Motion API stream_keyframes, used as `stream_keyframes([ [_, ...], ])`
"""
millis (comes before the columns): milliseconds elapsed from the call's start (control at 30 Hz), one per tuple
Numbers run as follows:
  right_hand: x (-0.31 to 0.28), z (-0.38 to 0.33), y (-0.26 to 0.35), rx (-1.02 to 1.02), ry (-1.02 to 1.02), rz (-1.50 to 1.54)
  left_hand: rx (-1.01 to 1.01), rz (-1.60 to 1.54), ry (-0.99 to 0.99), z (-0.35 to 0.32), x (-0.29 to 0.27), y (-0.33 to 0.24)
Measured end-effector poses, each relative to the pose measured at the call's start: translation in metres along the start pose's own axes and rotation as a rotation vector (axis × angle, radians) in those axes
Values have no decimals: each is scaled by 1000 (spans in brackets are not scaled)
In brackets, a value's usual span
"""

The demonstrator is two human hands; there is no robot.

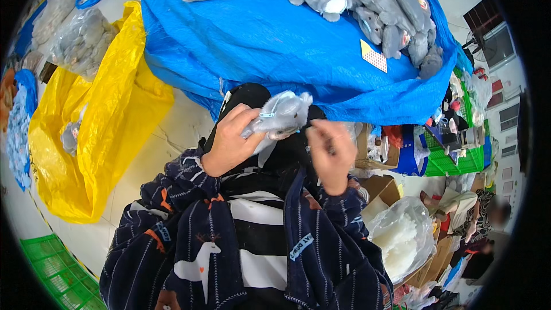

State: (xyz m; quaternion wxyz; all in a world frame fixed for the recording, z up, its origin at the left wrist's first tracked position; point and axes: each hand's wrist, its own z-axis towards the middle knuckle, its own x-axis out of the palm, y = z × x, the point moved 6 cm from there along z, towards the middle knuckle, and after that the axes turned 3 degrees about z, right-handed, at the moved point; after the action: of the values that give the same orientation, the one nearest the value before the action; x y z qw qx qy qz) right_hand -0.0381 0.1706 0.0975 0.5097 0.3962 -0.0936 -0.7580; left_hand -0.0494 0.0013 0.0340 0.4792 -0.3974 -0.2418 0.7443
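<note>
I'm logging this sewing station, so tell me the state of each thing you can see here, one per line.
Left hand: closed around the grey plush toy.
Grey plush toy: held up over the lap.
Right hand: fingers pinched, beside the toy; what it holds is too small to tell.
Blue sheet: spread out, grey plush toys piled on it.
Yellow bag: open, slumped on the floor.
Clear bag of white stuffing: open.

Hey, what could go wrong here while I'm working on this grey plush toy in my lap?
1. The right hand pinches something small and dark close to the left hand, which grips the plush toy. If it is a needle or similar, a slip might prick the left fingers.
2. The toy is held over the lap rather than resting on anything, so a loosened grip might let it fall.
3. The heap of plush toys sits near the blue sheet's far edge and might slide off.
</note>
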Motion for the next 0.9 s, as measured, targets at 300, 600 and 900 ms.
stream_keyframes([
  [300, 31, 4, -5, -27, 221, 60, 58, 83, 17, -11, 9, -3],
  [600, 21, -2, 6, -70, 393, -248, 93, 90, 98, -13, 20, -6],
  [900, 19, -19, -1, -141, 420, -268, 64, 48, 227, -23, 24, -4],
])
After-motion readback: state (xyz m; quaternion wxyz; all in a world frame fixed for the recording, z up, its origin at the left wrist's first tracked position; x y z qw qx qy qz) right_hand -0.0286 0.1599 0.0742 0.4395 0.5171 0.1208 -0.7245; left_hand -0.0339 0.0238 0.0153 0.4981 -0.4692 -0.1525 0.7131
